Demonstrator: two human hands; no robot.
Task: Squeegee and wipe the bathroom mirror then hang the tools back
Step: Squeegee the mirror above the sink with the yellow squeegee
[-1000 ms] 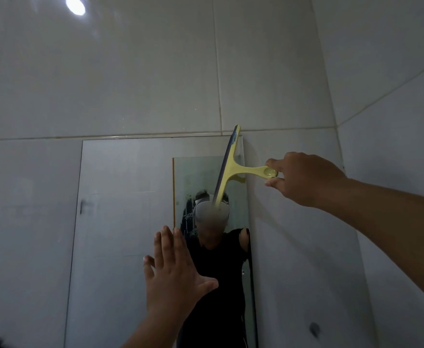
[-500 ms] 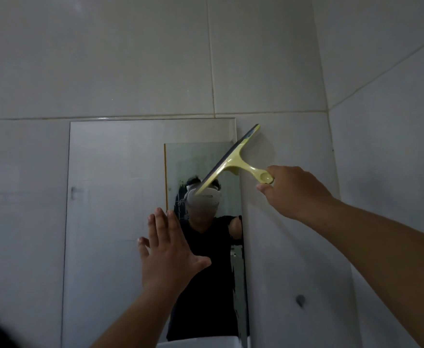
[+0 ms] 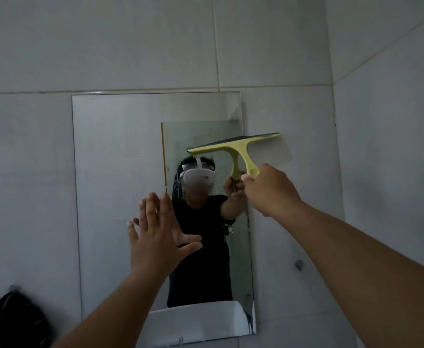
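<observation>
Gripping the handle end, the right hand (image 3: 268, 189) is closed on a light, stiff yellow squeegee (image 3: 238, 149) whose blade is laid across the mirror's (image 3: 120, 151) upper right edge, while the left hand (image 3: 155, 232) is held spread, fingers open.

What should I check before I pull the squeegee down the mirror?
1. Right hand has a firm grip on the squeegee handle: ok.
2. Blade level across the mirror: ok, nearly level.
3. Blade within the mirror's right edge: not ok, it overhangs onto the tile.
4. Blade pressed flat on the glass: cannot tell.
5. Left hand out of the blade's path: ok, it is open, lower and to the left.
</observation>
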